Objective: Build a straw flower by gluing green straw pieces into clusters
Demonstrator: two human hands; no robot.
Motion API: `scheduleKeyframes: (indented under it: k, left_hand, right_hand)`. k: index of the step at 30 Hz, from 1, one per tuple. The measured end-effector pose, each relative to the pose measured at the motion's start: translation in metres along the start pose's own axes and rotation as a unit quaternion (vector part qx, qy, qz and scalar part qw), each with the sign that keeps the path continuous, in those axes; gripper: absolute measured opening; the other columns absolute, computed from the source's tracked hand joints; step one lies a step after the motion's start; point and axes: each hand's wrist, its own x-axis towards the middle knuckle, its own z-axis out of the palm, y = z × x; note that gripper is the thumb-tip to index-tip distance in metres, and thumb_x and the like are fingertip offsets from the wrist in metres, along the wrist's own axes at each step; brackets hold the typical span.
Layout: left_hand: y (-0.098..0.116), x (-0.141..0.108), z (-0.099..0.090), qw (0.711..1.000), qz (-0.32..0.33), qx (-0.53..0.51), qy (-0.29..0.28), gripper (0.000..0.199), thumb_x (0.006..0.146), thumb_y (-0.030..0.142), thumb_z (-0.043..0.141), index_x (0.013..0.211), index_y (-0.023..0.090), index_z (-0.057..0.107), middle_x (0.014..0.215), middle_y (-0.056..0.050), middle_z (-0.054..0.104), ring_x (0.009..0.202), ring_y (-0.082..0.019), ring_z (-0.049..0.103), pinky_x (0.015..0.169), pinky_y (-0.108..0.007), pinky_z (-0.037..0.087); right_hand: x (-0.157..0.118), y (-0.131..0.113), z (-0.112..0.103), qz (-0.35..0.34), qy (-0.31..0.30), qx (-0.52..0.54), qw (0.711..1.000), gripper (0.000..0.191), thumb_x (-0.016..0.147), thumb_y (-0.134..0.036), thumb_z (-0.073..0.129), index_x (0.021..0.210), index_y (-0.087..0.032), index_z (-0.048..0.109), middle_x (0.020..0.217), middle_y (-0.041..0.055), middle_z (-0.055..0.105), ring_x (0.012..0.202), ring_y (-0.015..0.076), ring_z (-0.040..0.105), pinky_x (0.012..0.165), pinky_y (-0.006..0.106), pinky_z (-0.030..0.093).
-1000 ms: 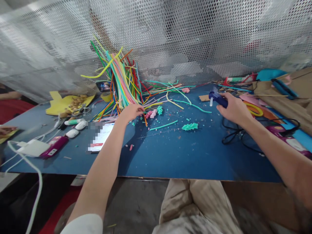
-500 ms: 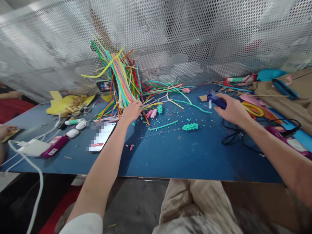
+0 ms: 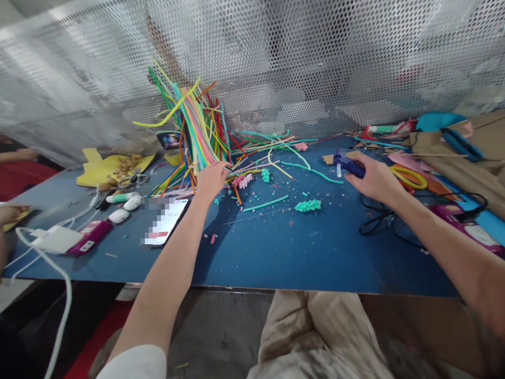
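Note:
My left hand (image 3: 213, 178) is closed at the base of a tall bundle of coloured fuzzy stems (image 3: 195, 126); what its fingers pinch is too small to make out. Just right of it lie pink flower pieces (image 3: 243, 181) and a small green piece (image 3: 265, 175). My right hand (image 3: 369, 176) grips a dark blue tool (image 3: 350, 164) with a pale stick end, held over the right part of the blue table. Between the hands, a green leafy piece (image 3: 308, 205) and a short green stem (image 3: 265, 203) lie on the table.
A phone (image 3: 165, 223), earbud cases (image 3: 119, 216) and a purple power strip (image 3: 90, 237) lie at left. Yellow sheets (image 3: 97, 168) hold brown pieces. Black cable (image 3: 373, 223) and yellow rings (image 3: 410, 177) are at right. Another person's hand (image 3: 13, 211) shows at far left.
The small green piece beside my left hand has shifted right, and the pink pieces slightly left. My right hand has moved slightly left with the tool.

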Motion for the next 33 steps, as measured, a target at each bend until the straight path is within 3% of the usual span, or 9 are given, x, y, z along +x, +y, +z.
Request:
scheduleKeyframes:
  k: [4, 8, 15, 20, 24, 29, 33]
  left_hand:
    - [-0.006, 0.004, 0.006, 0.999, 0.032, -0.023, -0.009, 0.025, 0.094, 0.028, 0.054, 0.115, 0.024, 0.067, 0.120, -0.006, 0.070, 0.113, -0.024, 0.063, 0.095, -0.033, 0.048]
    - [-0.009, 0.006, 0.012, 0.995, 0.062, -0.044, -0.058, 0.031, 0.090, 0.023, 0.060, 0.121, 0.024, 0.065, 0.122, -0.007, 0.069, 0.111, -0.023, 0.064, 0.095, -0.033, 0.049]
    - [0.004, 0.003, 0.018, 0.990, 0.102, 0.009, -0.096, 0.035, 0.098, 0.024, 0.047, 0.125, 0.032, 0.067, 0.128, -0.005, 0.066, 0.120, -0.024, 0.061, 0.098, -0.034, 0.049]
    - [0.007, 0.004, 0.019, 0.996, 0.059, -0.009, -0.058, 0.028, 0.098, 0.030, 0.049, 0.113, 0.026, 0.072, 0.121, -0.006, 0.071, 0.115, -0.025, 0.064, 0.099, -0.035, 0.049]
    - [0.008, 0.005, 0.012, 0.993, 0.016, -0.114, 0.000, 0.027, 0.097, 0.034, 0.053, 0.110, 0.021, 0.073, 0.108, -0.006, 0.076, 0.106, -0.022, 0.069, 0.100, -0.034, 0.050]
    - [0.031, 0.000, -0.001, 0.945, -0.002, -0.307, 0.112, 0.028, 0.096, 0.033, 0.057, 0.117, 0.018, 0.069, 0.110, -0.007, 0.076, 0.099, -0.019, 0.073, 0.091, -0.030, 0.055]
    - [0.066, -0.010, -0.011, 0.914, 0.032, -0.390, 0.107, 0.025, 0.090, 0.033, 0.067, 0.111, 0.020, 0.073, 0.104, -0.006, 0.078, 0.092, -0.019, 0.074, 0.080, -0.029, 0.056]
  right_hand:
    - [0.000, 0.001, 0.002, -0.001, -0.004, 0.002, 1.000, 0.052, 0.085, -0.046, 0.058, 0.133, -0.027, 0.058, 0.118, 0.0103, 0.072, 0.107, 0.0351, 0.068, 0.088, 0.046, 0.053]
    - [0.001, 0.002, 0.003, -0.004, -0.002, 0.007, 1.000, 0.052, 0.085, -0.047, 0.060, 0.134, -0.028, 0.057, 0.121, 0.0097, 0.071, 0.108, 0.0351, 0.067, 0.089, 0.047, 0.053]
    - [0.001, 0.004, 0.006, -0.009, -0.009, 0.011, 1.000, 0.054, 0.085, -0.046, 0.060, 0.136, -0.027, 0.056, 0.124, 0.0092, 0.070, 0.110, 0.0346, 0.067, 0.090, 0.047, 0.053]
    - [0.000, 0.000, 0.004, -0.010, -0.007, 0.015, 1.000, 0.052, 0.085, -0.048, 0.061, 0.133, -0.026, 0.058, 0.123, 0.0095, 0.071, 0.109, 0.0340, 0.067, 0.089, 0.047, 0.053]
    - [-0.003, -0.008, -0.003, -0.013, 0.008, 0.027, 1.000, 0.048, 0.088, -0.050, 0.058, 0.129, -0.024, 0.061, 0.116, 0.0113, 0.073, 0.105, 0.0340, 0.067, 0.086, 0.043, 0.052]
    - [-0.010, -0.018, -0.014, -0.052, 0.046, 0.078, 0.994, 0.044, 0.090, -0.049, 0.058, 0.123, -0.020, 0.065, 0.110, 0.0118, 0.074, 0.095, 0.0303, 0.069, 0.081, 0.036, 0.048]
    - [-0.017, -0.022, -0.020, -0.107, 0.042, 0.134, 0.984, 0.038, 0.090, -0.049, 0.061, 0.111, -0.018, 0.070, 0.087, 0.0067, 0.074, 0.077, 0.0220, 0.066, 0.073, 0.030, 0.046]
